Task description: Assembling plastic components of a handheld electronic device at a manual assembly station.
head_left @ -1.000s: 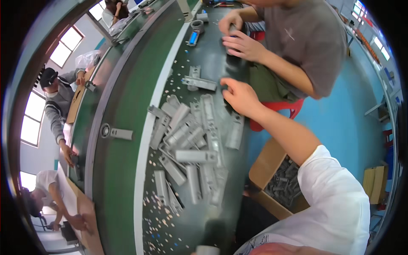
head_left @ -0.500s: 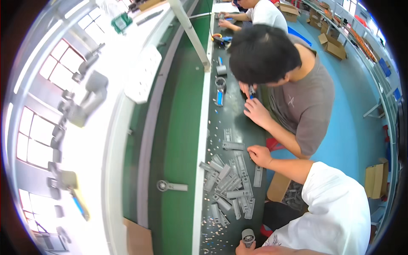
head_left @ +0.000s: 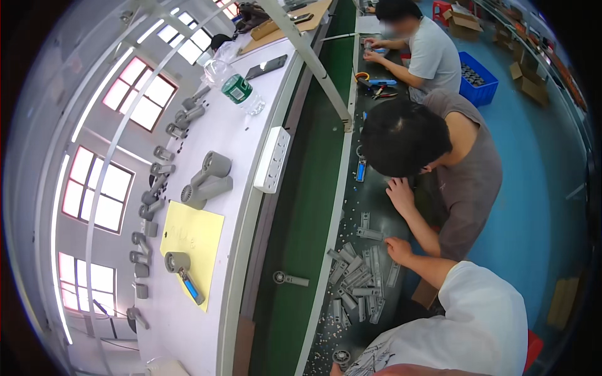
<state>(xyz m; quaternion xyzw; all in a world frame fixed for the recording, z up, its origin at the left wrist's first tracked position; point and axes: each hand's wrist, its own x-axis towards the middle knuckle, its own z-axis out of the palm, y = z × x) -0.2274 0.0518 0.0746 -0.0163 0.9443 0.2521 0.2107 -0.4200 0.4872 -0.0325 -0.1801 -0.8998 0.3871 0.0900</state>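
At the lower edge my left hand (head_left: pixel 337 370) is closed around a grey round-headed part like a small handheld fan (head_left: pixel 342 357); the part's lower portion is hidden. My right hand (head_left: pixel 399 249) rests on the dark tabletop (head_left: pixel 392 199), fingers loosely bent and nothing seen in them. Its fingertips are close by the end of a grey handle shell (head_left: pixel 370 234); whether they touch is unclear. Nearer me, between my hands, lies a loose pile of grey handle shells (head_left: pixel 359 276). Another shell (head_left: pixel 393 274) lies just below my right hand.
A green conveyor belt (head_left: pixel 301 238) runs left of the tabletop, carrying one grey fan body (head_left: pixel 290 279). Beyond it, a white bench (head_left: pixel 194 338) holds fan bodies, yellow paper (head_left: pixel 210 229), a water bottle (head_left: pixel 241 91) and a power strip (head_left: pixel 272 160). Two co-workers (head_left: pixel 461 169) sit farther along.
The view has swung, moving the scene to the right and bringing the bench into fuller view. My right hand is closer to the handle shell's end. My left hand still holds the fan part.
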